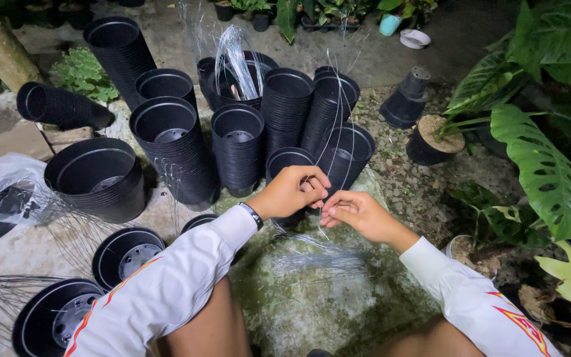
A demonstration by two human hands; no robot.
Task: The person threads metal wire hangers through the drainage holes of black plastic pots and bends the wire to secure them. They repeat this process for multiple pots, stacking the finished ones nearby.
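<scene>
My left hand (pixel 292 190) and my right hand (pixel 355 213) meet in front of me, fingertips pinched together on thin silvery wire (pixel 328 125) that runs up from them. More loose wire strands (pixel 312 254) lie on the mossy stone (pixel 299 297) under my hands. Both arms wear white sleeves with red and orange trim, and a black band sits on my left wrist. Stacks of black plastic plant pots (pixel 239 145) stand just beyond my hands.
Several pot stacks crowd the ground ahead and left; one large pot (pixel 97 175) and two shallow ones (pixel 123 254) lie nearer. A bundle of wire (pixel 236 59) stands in a back pot. A plastic bag (pixel 8 188) is at left. Large-leaved plants (pixel 550 172) fill the right side.
</scene>
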